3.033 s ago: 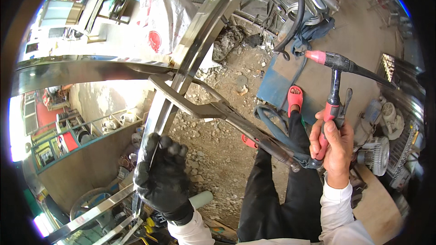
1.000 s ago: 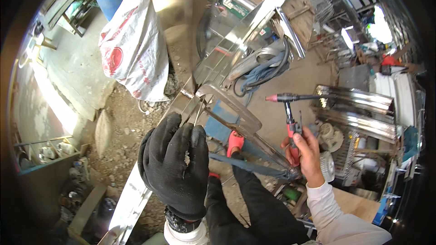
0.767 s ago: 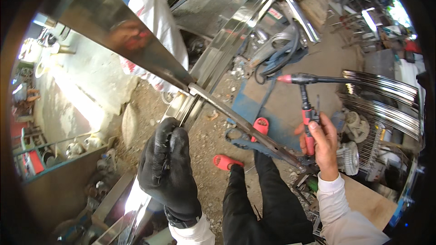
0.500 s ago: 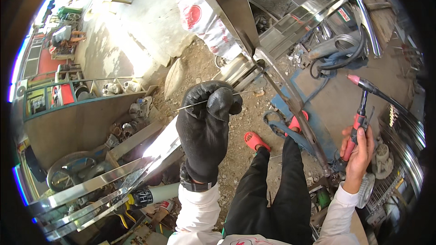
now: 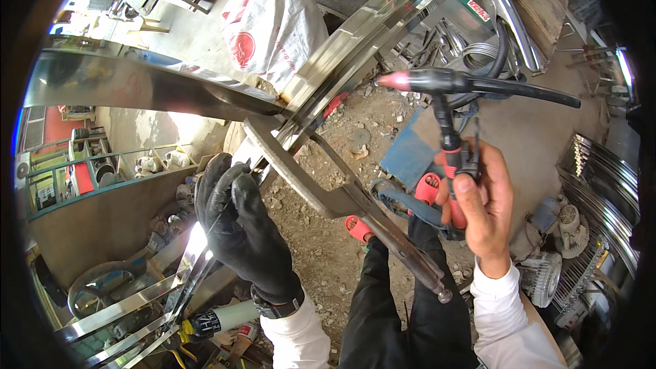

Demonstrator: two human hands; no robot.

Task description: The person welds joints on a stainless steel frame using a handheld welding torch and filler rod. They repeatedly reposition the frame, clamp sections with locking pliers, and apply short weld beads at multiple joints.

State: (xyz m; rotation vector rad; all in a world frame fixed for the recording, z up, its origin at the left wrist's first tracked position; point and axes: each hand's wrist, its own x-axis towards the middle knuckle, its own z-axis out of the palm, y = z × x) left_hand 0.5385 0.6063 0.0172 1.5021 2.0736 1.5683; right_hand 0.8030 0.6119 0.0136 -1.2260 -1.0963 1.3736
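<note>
Head view, torch [image 5: 447,123] in right hand [image 5: 486,208], left hand [image 5: 247,229] gloved

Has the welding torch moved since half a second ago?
Yes: the welding torch moved left in view; its pink nozzle, formerly below the wire coil, now sits left of it.

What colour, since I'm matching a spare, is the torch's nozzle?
The torch nozzle is pinkish red, clearest in the head view.

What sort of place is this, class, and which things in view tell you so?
Probably a metalworking or welding workshop. The right hand holds a torch, a clamp is set at shiny metal bars, and a wire coil lies beyond.
</note>
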